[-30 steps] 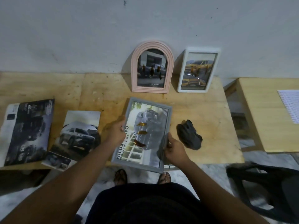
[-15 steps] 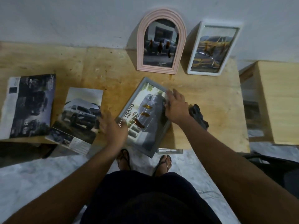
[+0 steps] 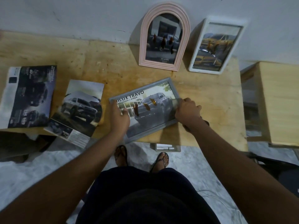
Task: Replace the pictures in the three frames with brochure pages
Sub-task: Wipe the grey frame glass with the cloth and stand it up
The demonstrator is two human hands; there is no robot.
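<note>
A grey frame [image 3: 155, 96] with a truck brochure page behind its glass lies turned sideways near the table's front edge. My left hand [image 3: 119, 117] grips its left end and my right hand [image 3: 187, 112] grips its right end. A pink arched frame [image 3: 164, 36] and a white frame [image 3: 213, 46] lean against the wall behind, each showing a car page. Two brochures lie at the left: a dark one [image 3: 27, 97] and one with a grey SUV [image 3: 79, 109].
The wooden table [image 3: 105, 65] runs along a white wall. A dark cloth [image 3: 206, 122] is mostly hidden under my right wrist. A second wooden table [image 3: 278, 102] stands at the right, and a dark chair [image 3: 284, 172] below it.
The grey frame has turned from upright to sideways on the table. My right hand shifted to its right end, my left hand to its left end. The camera tilted further down.
</note>
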